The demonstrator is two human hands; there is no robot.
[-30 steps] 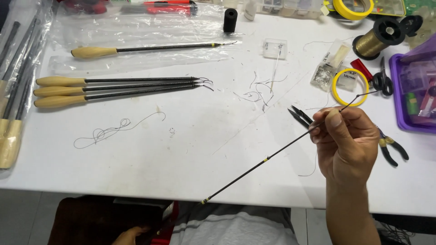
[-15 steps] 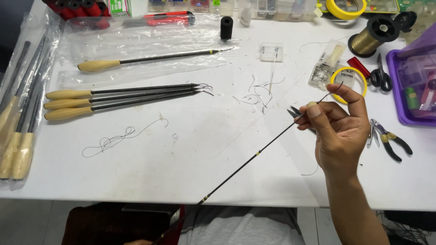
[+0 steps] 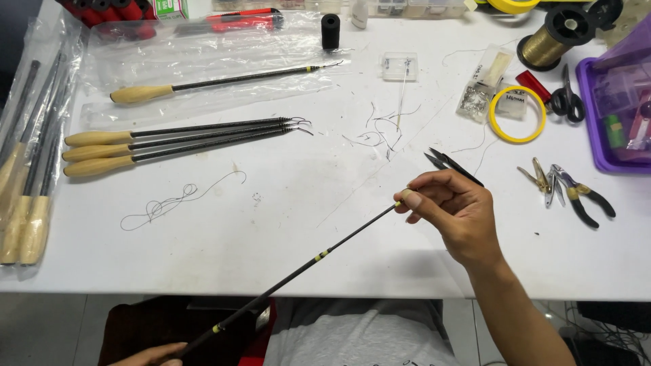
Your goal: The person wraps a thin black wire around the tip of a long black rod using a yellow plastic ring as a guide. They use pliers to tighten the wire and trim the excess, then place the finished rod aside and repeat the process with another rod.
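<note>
A person's right hand pinches the thin tip of a slender black rod with yellow bands between thumb and fingers, above the near edge of a white worktable. The rod's long axis runs on a diagonal, its tip pointing toward two o'clock and its thicker butt end dropping toward eight o'clock, off the table's edge and over the person's lap. There the left hand, barely in view at the bottom of the frame, lies against the butt end; whether its fingers close round the rod cannot be told. A pair of black tweezers pokes out from behind the right hand at twelve o'clock. At ten o'clock from the rod, three finished black rods with pale wooden handles lie side by side, tips toward three o'clock. A tangle of dark thread lies on the table just beyond the rod. Small yellow-handled pliers rest at three o'clock from the right hand.
</note>
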